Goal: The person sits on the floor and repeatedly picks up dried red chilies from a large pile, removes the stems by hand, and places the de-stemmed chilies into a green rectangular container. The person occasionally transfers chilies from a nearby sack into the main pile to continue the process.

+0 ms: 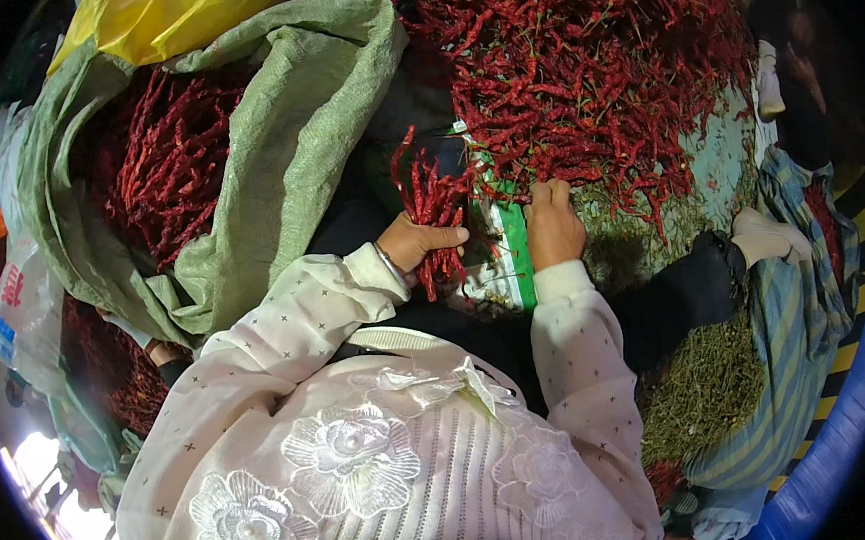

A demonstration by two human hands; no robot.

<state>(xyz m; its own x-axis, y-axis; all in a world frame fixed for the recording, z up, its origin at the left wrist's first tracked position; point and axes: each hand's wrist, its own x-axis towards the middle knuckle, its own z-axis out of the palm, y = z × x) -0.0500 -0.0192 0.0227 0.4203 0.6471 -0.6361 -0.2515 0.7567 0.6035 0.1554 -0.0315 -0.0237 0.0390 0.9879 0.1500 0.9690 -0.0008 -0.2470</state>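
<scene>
My left hand [417,245] is closed around a bunch of dried red chili peppers [433,195], its thumb across them. To its right, my right hand [553,224] reaches to the lower edge of a large heap of dried red chilies [562,73]; its fingertips point away from me, and whether they pinch a chili is hidden. Under that hand lies a green and white plastic sheet edge [517,245]. Left of my hands stands a pale green woven sack [310,128], its mouth rolled back, with red chilies [166,168] inside.
A yellow plastic bag [174,21] lies beyond the sack. Plucked stems [704,386] are piled at the lower right beside a striped cloth [807,349]. Another person's foot [770,88] shows at the upper right. More chilies [119,367] and a clear plastic bag [29,306] lie at the left.
</scene>
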